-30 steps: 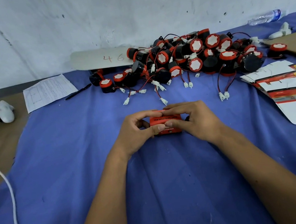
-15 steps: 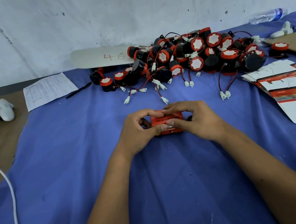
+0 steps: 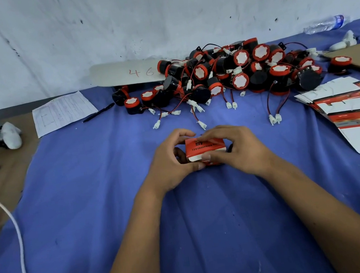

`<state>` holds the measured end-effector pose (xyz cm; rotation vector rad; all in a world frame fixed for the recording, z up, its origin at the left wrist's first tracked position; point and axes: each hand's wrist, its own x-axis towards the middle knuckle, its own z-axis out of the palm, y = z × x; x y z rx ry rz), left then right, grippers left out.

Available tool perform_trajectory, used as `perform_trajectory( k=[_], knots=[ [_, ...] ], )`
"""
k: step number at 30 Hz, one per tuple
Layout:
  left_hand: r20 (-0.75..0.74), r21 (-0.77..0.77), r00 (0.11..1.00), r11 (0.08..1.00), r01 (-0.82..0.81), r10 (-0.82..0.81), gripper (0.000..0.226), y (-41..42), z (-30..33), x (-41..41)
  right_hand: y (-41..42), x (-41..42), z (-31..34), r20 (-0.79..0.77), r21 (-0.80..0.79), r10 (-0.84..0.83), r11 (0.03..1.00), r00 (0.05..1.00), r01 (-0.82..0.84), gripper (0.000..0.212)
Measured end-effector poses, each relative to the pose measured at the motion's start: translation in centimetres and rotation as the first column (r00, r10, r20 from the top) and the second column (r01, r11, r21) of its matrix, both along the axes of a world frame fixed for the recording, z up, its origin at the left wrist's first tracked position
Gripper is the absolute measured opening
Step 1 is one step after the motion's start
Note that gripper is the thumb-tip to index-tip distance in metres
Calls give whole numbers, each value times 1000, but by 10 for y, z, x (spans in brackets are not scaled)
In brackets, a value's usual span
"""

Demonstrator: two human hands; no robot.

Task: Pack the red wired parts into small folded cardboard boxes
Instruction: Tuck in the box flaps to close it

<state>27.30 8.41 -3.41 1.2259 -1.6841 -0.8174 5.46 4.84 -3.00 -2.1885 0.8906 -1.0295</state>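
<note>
A small red box (image 3: 206,150) sits low over the blue cloth (image 3: 90,194), right between the two hands. The left hand (image 3: 171,162) curls round its left end, with the thumb tip pressed on the front edge. The right hand (image 3: 238,149) curls round its right end, with fingers bent over the top and the thumb on the white front flap.

A second ago the box looked flat and shut, with only its red top showing between the fingers. Now it is tipped more toward the camera, and a white flap edge shows along the front. The hands have stayed in almost the same spot.

What is inside the box cannot be seen. Behind the hands, well apart from them, lies a big pile of red parts (image 3: 235,74) with wires and white plugs. On the right lies a stack of flat boxes (image 3: 354,108), not yet folded.
</note>
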Motion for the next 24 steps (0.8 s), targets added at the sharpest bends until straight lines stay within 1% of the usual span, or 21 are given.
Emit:
perform_trajectory(
  k=[4,9,11,12,13,15,17,18,19,21,24],
  knots=[
    [32,-29,999,1000,-5,6,73,1,1,-1,-1,1,0,25,16,-9,1000,1000,9,29],
    [92,-72,995,997,-27,34,72,2,3,-4,1,3,3,28,45,-35,998,999,33,27],
    [117,-78,992,996,-38,47,72,1,4,-5,0,4,5,-4,4,-84,996,996,84,27],
    [131,-81,990,996,-41,51,71,1,5,-5,0,4,7,-20,-7,-99,995,995,99,30],
    [143,-86,988,996,-40,52,69,2,5,-6,-1,3,7,-25,9,-101,995,995,102,31],
    [138,-88,989,995,-40,52,63,2,5,-7,0,2,8,-17,74,-57,996,998,58,27],
    [110,-83,992,996,-45,54,57,3,5,-7,3,1,7,-58,55,-7,998,998,10,44],
    [105,-84,993,995,-45,54,55,3,5,-7,3,1,6,-80,27,-1,1000,997,3,49],
    [105,-87,993,995,-43,52,53,3,5,-7,4,1,5,-81,11,-5,1000,997,6,50],
    [106,-87,993,995,-39,48,52,3,5,-7,3,2,6,-56,7,-24,1000,998,24,45],
    [99,-72,994,997,-29,36,52,2,5,-7,4,4,7,21,35,-26,999,999,25,31]
  ],
)
